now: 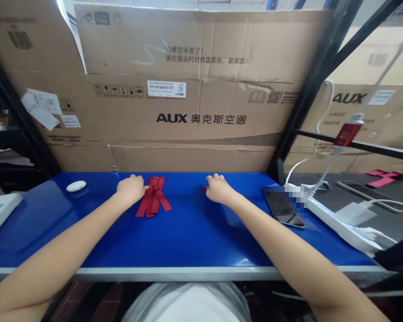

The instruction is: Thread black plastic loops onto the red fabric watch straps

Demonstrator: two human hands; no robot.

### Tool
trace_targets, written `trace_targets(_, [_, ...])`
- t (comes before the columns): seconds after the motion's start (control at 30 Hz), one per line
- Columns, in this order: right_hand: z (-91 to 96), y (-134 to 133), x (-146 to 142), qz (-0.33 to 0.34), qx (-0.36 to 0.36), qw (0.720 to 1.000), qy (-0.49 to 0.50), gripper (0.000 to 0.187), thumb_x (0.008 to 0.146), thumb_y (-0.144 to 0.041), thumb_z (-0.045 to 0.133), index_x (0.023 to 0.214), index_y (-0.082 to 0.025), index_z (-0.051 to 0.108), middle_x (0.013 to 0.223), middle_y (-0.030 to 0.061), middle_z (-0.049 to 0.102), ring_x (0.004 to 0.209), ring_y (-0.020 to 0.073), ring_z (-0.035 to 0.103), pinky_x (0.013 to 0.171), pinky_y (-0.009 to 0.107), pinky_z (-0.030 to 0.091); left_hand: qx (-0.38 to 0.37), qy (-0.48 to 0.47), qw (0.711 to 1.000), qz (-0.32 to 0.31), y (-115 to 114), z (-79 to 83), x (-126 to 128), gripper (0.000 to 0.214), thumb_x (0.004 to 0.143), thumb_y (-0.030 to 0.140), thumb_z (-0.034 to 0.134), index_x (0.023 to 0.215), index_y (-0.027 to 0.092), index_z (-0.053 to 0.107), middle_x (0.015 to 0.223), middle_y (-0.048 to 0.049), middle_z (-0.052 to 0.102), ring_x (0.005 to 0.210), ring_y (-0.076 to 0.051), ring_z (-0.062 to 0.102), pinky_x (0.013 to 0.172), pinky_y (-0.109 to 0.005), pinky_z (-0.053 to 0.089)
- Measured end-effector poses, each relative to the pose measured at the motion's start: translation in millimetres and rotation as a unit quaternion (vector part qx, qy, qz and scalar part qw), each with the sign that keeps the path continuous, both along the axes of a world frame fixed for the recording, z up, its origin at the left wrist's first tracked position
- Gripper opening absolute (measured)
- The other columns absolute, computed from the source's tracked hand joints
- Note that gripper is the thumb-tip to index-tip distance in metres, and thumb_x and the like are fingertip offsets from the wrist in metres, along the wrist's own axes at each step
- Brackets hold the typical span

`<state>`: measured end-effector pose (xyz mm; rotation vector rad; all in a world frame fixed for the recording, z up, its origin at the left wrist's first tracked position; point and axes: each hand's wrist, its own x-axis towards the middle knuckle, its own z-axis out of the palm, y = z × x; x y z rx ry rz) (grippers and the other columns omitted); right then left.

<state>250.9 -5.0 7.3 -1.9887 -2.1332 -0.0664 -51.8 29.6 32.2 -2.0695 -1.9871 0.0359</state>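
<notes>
I see L hand at ribbons, ctr-left — a careless slide might skew them. R hand, ctr, part-covers red scrap; can't tell either grip.

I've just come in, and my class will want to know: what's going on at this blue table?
A person works at the blue table with bare hands. The left hand is at the left edge of some red strips. The right hand is apart from them, a bit of red showing at its fingers; its grip is unclear.
</notes>
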Motion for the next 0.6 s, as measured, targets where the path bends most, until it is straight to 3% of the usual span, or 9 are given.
trace_targets(0.1, [6.8,5,21,-0.017,0.023,0.999,-0.026,0.047,0.072,-0.016,0.058,0.119,-0.014,0.059,0.119,0.0193,0.051,0.111,0.0354,0.047,0.083,0.038,0.042,0.013,0.003,1.0,0.016,-2,0.7,-1,0.045,0.088,0.042,0.046,0.113,0.007,0.061,0.114,-0.0243,0.059,0.096,-0.037,0.063,0.076,-0.042,0.049])
trace_targets(0.17, [9.1,10,40,-0.032,-0.028,0.999,-0.024,0.052,0.07,-0.013,0.061,0.122,-0.017,0.06,0.12,0.0177,0.051,0.11,0.0339,0.049,0.08,0.035,0.042,0.054,0.011,0.998,0.006,-3,0.1,-1,0.044,0.086,0.041,0.051,0.11,0.006,0.062,0.114,-0.0248,0.058,0.101,-0.039,0.06,0.077,-0.042,0.048])
trace_targets(0.27, [6.9,15,56,0.0,-0.098,0.995,0.008,0.039,0.072,-0.013,0.063,0.11,-0.021,0.068,0.111,0.0126,0.058,0.093,0.0249,0.057,0.073,0.029,0.042,0.167,0.018,0.984,-0.062,-5,-2.3,6,0.039,0.085,0.038,0.055,0.105,0.006,0.063,0.115,-0.025,0.056,0.115,-0.042,0.048,0.085,-0.046,0.043])
trace_targets(0.33, [2.9,16,54,0.037,-0.079,0.996,0.027,0.026,0.074,-0.016,0.065,0.099,-0.021,0.071,0.101,0.0099,0.063,0.087,0.0219,0.059,0.071,0.028,0.041,0.202,-0.012,0.97,-0.135,-7,-5.9,16,0.036,0.087,0.038,0.054,0.105,0.009,0.063,0.116,-0.0222,0.056,0.117,-0.04,0.045,0.089,-0.047,0.04])
trace_targets(0.47, [-5.0,10,27,0.148,0.007,0.987,0.063,0.015,0.076,-0.021,0.068,0.091,-0.02,0.07,0.095,0.0071,0.064,0.084,0.0187,0.058,0.07,0.025,0.039,0.151,-0.127,0.93,-0.309,-17,-20.5,44,0.036,0.089,0.044,0.053,0.111,0.017,0.06,0.116,-0.0134,0.059,0.114,-0.031,0.048,0.093,-0.044,0.04])
trace_targets(0.6, [-8.5,-2,-3,0.245,0.044,0.961,0.124,0.019,0.072,-0.022,0.073,0.09,-0.018,0.067,0.088,0.0034,0.063,0.073,0.0142,0.056,0.066,0.024,0.038,0.089,-0.187,0.893,-0.4,-28,-37.2,67,0.045,0.087,0.049,0.056,0.12,0.018,0.057,0.119,-0.0117,0.059,0.112,-0.028,0.051,0.096,-0.043,0.039])
